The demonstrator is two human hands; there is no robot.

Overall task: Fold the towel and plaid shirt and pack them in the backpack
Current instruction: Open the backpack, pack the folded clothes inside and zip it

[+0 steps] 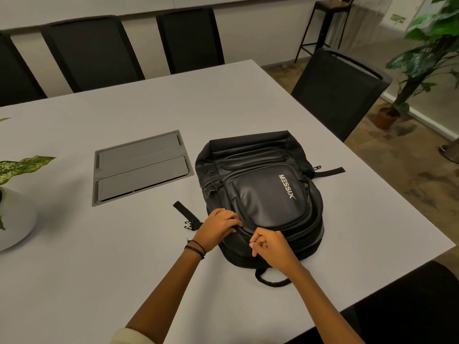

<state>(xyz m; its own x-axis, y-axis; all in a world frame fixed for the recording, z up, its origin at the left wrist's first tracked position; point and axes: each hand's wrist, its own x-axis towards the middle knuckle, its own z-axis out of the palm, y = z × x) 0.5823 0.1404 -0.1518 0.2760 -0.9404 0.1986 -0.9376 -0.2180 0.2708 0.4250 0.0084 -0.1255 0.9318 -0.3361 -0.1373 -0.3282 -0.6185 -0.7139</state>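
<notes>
A black backpack [263, 192] with a white logo lies flat on the grey table [99, 256], its top end toward me. My left hand [218, 227] grips the bag's near-left edge by the zipper line. My right hand [269, 245] is pinched shut at the zipper on the near end; the pull itself is hidden by my fingers. The bag looks zipped along the visible sides. No towel or plaid shirt is in view. A carry handle [272, 281] and a loose strap [186, 214] stick out from under the bag.
A grey cable hatch [141, 167] is set into the table left of the bag. A white pot with a leafy plant [15, 214] stands at the left edge. Black chairs [92, 50] line the far side and the right [340, 93]. The table's right edge runs close to the bag.
</notes>
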